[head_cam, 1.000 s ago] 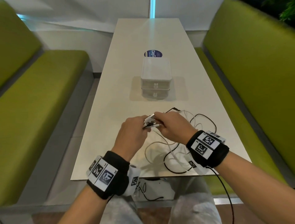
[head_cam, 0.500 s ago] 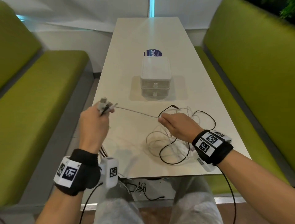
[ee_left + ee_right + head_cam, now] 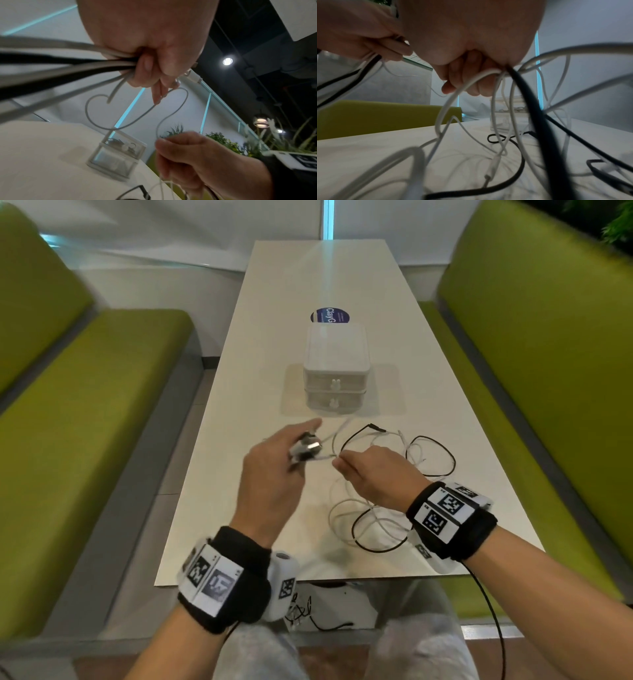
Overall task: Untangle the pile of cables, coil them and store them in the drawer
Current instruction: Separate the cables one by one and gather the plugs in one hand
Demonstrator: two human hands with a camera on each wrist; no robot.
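Half a second ago my left hand [image 3: 270, 474] was way out by the left edge of the table [image 3: 239, 405], pulling a white cable [image 3: 137, 119] tight. Now it has swung back to the middle, close to my right hand [image 3: 370, 477], and that cable hangs slack in soft curls between them.

My left fingers are curled tight around a bunch of white and black strands, with white plugs poking out past my fingers. My right fingers pinch the thin white cable, and other strands run under that palm.

I think I am only near the start. Most of the cable pile [image 3: 376, 518] lies loose and mixed up on the table near my edge, white loops crossing the black cable [image 3: 431, 457]. Nothing is coiled yet. The little drawer box [image 3: 337, 371] sits in the middle of the table, beyond the pile, and both drawers are closed. So I have untangling, coiling and putting away left to do.

My head view shows the whole pile and the box. Only the left wrist view shows the heart-shaped curls of slack cable. Only the right wrist view shows, from low down, how the strands loop over each other.
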